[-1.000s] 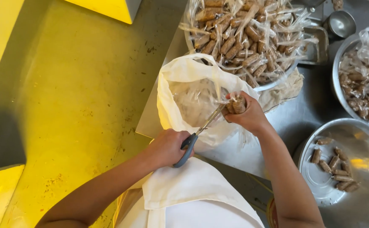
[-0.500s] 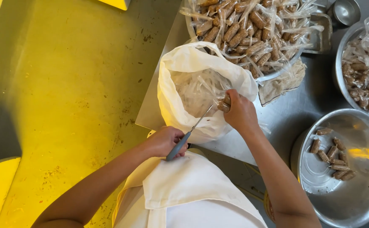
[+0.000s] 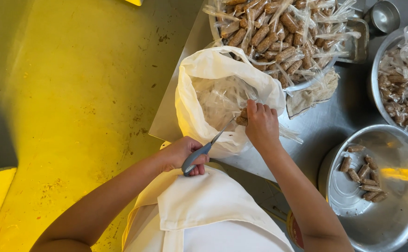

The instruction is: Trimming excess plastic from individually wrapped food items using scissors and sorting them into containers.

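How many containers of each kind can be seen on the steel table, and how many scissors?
Metal bowls with brown rolls: 3, top, right, lower right
White bag: 1
Small metal cup: 1
Scissors, held in the left hand: 1
Total: 6
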